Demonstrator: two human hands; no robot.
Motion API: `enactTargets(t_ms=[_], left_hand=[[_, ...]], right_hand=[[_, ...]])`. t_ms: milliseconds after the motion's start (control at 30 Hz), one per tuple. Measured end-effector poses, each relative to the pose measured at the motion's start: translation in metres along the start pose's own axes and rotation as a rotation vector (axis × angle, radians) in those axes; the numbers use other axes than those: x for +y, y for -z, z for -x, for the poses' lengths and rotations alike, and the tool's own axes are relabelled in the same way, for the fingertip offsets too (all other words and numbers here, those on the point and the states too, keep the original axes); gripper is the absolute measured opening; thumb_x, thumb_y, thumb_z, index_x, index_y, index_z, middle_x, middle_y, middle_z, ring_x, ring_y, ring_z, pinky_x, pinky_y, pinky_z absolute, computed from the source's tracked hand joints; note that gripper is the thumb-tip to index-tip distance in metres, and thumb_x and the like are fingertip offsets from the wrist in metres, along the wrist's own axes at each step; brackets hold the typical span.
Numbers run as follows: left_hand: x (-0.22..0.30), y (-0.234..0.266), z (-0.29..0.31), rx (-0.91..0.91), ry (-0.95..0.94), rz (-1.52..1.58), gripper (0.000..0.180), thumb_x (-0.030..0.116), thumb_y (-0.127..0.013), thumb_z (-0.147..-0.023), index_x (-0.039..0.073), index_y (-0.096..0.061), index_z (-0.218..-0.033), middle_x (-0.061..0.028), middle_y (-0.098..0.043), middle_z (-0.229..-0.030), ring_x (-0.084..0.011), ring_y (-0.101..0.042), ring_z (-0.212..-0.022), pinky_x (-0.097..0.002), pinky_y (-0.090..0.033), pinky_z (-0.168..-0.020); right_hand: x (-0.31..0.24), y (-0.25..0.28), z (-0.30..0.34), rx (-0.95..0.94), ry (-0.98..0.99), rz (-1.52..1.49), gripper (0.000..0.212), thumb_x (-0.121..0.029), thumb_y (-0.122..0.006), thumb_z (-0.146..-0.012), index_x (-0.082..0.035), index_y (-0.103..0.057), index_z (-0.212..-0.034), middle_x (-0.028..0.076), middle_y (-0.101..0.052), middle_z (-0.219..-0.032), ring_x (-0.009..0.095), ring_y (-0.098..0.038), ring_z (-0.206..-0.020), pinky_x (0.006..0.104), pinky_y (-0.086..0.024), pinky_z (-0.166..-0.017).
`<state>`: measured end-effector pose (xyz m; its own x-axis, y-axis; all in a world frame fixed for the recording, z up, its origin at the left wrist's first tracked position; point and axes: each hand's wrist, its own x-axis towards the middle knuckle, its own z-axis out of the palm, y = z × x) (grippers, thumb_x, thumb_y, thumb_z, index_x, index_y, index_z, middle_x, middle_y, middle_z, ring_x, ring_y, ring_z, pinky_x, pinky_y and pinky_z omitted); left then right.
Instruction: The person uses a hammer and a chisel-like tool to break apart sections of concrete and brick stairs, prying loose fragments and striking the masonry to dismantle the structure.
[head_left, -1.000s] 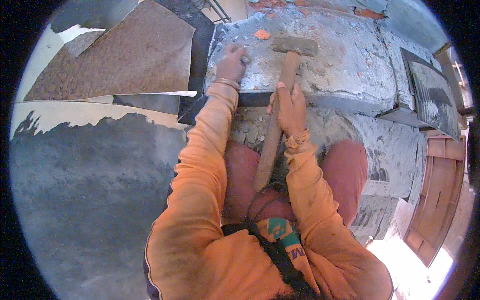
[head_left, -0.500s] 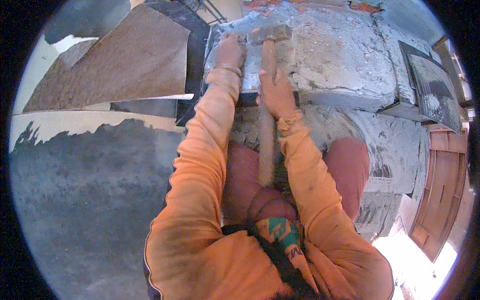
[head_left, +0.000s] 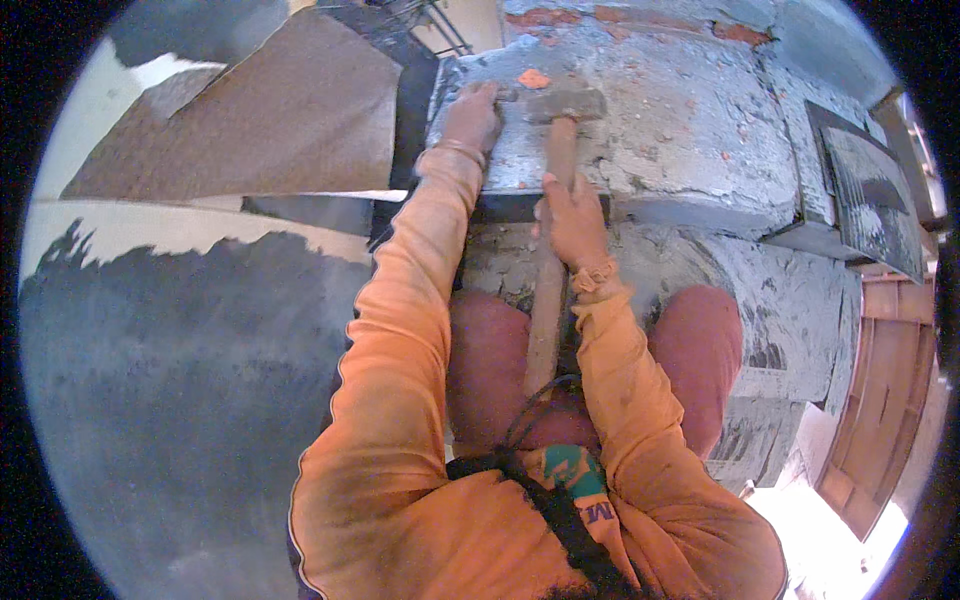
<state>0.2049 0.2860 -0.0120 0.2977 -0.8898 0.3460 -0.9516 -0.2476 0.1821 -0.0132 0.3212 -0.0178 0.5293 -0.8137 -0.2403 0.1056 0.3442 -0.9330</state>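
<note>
On the far left part of a rough grey concrete ledge point(head_left: 690, 150), my left hand point(head_left: 472, 118) is closed around what looks like a chisel point(head_left: 508, 95). Only its short grey end sticks out, on the right side of the fist; the rest is hidden. My right hand point(head_left: 576, 225) grips a long wooden-handled hammer point(head_left: 563, 150) partway along the handle. The hammer's blocky grey head lies just right of the chisel end, with a small gap between them. Its handle runs back toward my knees. An orange chip point(head_left: 533, 78) rests on the ledge behind the hammer head.
A brown sheet point(head_left: 290, 120) with a torn-looking edge lies to the left. Below it spreads a dark grey patchy surface point(head_left: 190, 380). Dark flat panels point(head_left: 870, 180) stand at the ledge's right end. A reddish-brown wooden frame point(head_left: 885, 390) is at the far right.
My right hand has drawn the hammer a little nearer and to the right, uncovering more of the orange chip. The left hand keeps its place on the ledge; the whole view has shifted slightly.
</note>
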Motion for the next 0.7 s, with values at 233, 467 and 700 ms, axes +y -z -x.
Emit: enactTargets(t_ms=[233,467,700], left_hand=[[-0.005,-0.005,0.004,0.103,0.093,0.037,0.026,0.011,-0.054,-0.08,0.01,-0.06,-0.105,-0.0204,-0.059,-0.104,-0.0414,-0.059,-0.092,-0.0484,-0.048,-0.08],[0.002,-0.011,0.002,0.104,0.121,0.08,0.025,0.011,-0.051,-0.082,0.011,-0.061,-0.105,-0.0204,-0.061,-0.101,-0.0397,-0.058,-0.095,-0.0469,-0.047,-0.082],[0.001,-0.016,0.007,0.125,0.062,0.096,0.028,0.006,-0.051,-0.081,0.011,-0.059,-0.108,-0.022,-0.057,-0.108,-0.0414,-0.057,-0.099,-0.0477,-0.046,-0.085]], right_hand=[[0.0,0.0,0.009,-0.02,0.107,-0.069,0.028,-0.029,-0.051,-0.093,-0.001,-0.048,-0.093,0.007,-0.055,-0.062,0.016,-0.054,-0.045,0.0314,-0.044,-0.044],[0.002,-0.018,-0.007,0.084,0.197,0.067,0.033,-0.029,-0.051,-0.093,0.003,-0.045,-0.093,0.01,-0.055,-0.062,0.018,-0.056,-0.045,0.034,-0.046,-0.045],[0.004,-0.007,0.011,0.088,0.09,-0.103,0.027,-0.027,-0.05,-0.094,0.0,-0.048,-0.093,0.008,-0.055,-0.061,0.018,-0.054,-0.044,0.032,-0.043,-0.043]])
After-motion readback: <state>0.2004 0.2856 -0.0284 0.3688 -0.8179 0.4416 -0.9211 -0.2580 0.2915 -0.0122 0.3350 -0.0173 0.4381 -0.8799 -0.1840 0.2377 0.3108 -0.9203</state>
